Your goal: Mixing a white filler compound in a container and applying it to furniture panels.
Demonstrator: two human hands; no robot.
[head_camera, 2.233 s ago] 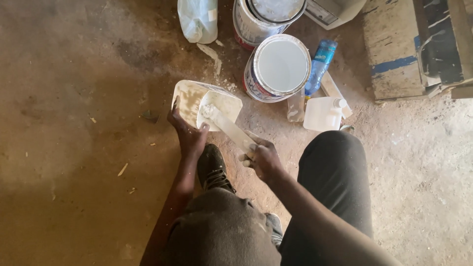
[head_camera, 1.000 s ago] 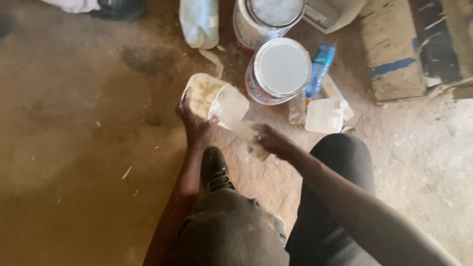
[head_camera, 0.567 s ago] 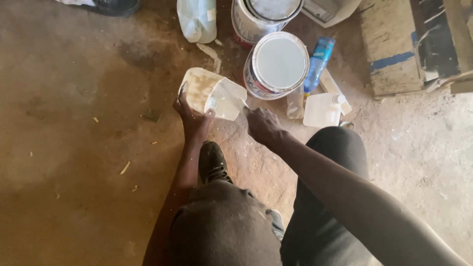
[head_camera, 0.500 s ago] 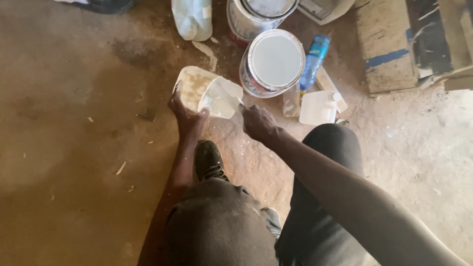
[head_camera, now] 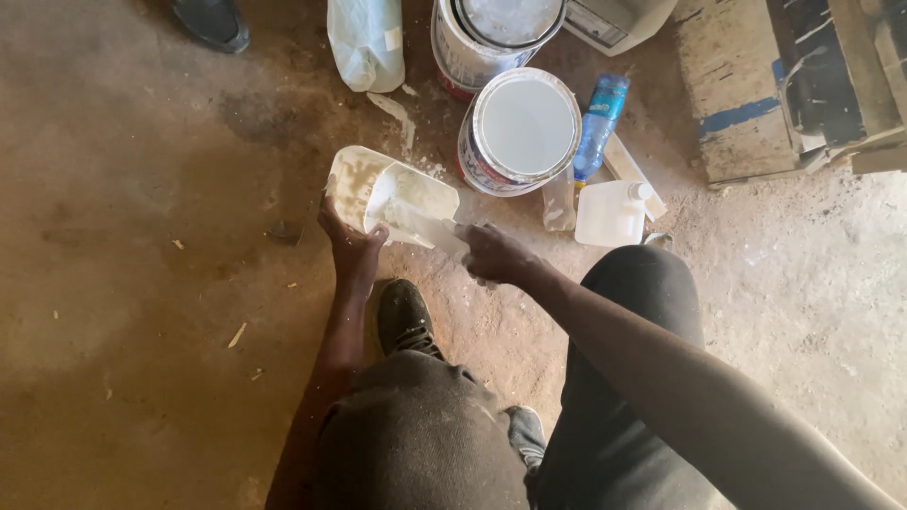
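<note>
Head view: left hand [head_camera: 350, 247] grips a tilted, paint-smeared cut-open white plastic container [head_camera: 387, 194] at eleven o'clock of the right hand [head_camera: 493, 255], which clasps a pale flat stirring stick [head_camera: 430, 231]; contents could slop out.

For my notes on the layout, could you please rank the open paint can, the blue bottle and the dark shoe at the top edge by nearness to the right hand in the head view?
From the right hand:
1. Open paint can, just above.
2. Blue bottle, upper right.
3. Dark shoe, far upper left.
</note>
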